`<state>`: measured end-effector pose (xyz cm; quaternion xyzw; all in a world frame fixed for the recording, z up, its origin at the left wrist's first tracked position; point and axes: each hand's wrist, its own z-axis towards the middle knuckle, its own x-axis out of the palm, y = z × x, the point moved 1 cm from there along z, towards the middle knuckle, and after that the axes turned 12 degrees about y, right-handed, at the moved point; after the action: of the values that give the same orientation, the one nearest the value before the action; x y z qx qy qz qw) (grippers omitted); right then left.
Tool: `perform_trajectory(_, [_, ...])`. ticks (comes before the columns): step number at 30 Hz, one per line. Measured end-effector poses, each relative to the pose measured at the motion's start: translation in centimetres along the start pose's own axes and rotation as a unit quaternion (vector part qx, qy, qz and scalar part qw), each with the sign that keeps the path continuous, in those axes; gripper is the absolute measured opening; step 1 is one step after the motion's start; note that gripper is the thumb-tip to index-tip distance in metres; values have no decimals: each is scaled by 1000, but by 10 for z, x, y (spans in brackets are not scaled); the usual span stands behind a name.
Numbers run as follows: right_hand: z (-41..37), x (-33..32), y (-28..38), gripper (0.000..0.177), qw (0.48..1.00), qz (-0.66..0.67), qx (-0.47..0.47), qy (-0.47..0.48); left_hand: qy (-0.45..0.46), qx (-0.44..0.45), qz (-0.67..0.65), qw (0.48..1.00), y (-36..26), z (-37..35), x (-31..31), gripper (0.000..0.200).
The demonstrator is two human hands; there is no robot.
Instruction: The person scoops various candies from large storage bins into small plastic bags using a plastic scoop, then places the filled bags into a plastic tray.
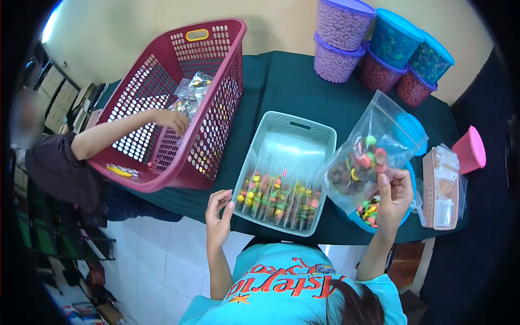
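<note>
My right hand pinches a clear plastic bag of brown, green, red and yellow candies, held over a blue tub with more colorful candies inside. My left hand is at the lower left corner of a pale green tray, fingers apart and near its wall. Several filled clear packets stand in a row in the tray's near half. The tub is partly hidden behind the bag and my right hand.
A co-worker's hand reaches into a large maroon basket holding packets. Lidded tubs stand at the back right. A pink box of empty bags, a white scoop and a pink cup are at the right.
</note>
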<state>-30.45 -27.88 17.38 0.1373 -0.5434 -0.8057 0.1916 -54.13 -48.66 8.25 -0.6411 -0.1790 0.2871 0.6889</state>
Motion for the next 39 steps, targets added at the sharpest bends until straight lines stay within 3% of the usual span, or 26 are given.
perform_trajectory(5, [20, 28, 5, 9, 994, -100, -6, -45, 96, -39, 92, 990, 26, 23, -22, 29])
perform_trajectory(10, [59, 46, -20, 8, 970, -242, 36, -8, 181, -23, 131, 975, 37, 44, -28, 33])
perform_trajectory(11, [65, 44, -33, 10, 954, -300, 7, 21, 172, 3, 159, 972, 35, 45, -27, 33])
perform_trajectory(12, [68, 48, -33, 12, 940, -338, 40, 37, 163, 29, 187, 968, 33, 46, -24, 33])
perform_trajectory(15, [74, 54, -34, 11, 924, -377, 20, 61, 192, 78, 126, 970, 17, 49, -9, 32])
perform_trajectory(17, [76, 57, -35, 11, 894, -430, 77, 98, 257, 85, 93, 958, 14, 49, 1, 32])
perform_trajectory(21, [79, 58, -77, 11, 881, -446, 104, 116, 336, 134, 117, 925, 12, 53, 16, 33])
perform_trajectory(24, [75, 64, -89, 11, 843, -510, 127, 117, 370, 154, 145, 905, 14, 54, 13, 33])
perform_trajectory(26, [78, 60, -96, 11, 863, -481, 120, 97, 391, 147, 150, 896, 18, 54, 9, 34])
perform_trajectory(28, [81, 61, -93, 11, 882, -451, 110, 81, 397, 144, 163, 892, 17, 53, 5, 34])
perform_trajectory(30, [83, 64, -86, 10, 841, -523, 105, 88, 399, 143, 176, 888, 19, 52, 1, 34])
perform_trajectory(33, [85, 68, -75, 12, 833, -535, 102, 94, 407, 141, 169, 886, 23, 52, 1, 35])
perform_trajectory(35, [87, 66, -65, 13, 852, -510, 87, 77, 409, 184, 197, 872, 15, 51, 7, 37])
perform_trajectory(38, [88, 60, -50, 14, 870, -479, 93, 78, 490, 307, 231, 783, -16, 46, 51, 42])
perform_trajectory(39, [88, 59, -47, 14, 869, -474, 111, 84, 487, 307, 229, 785, -15, 41, 67, 42])
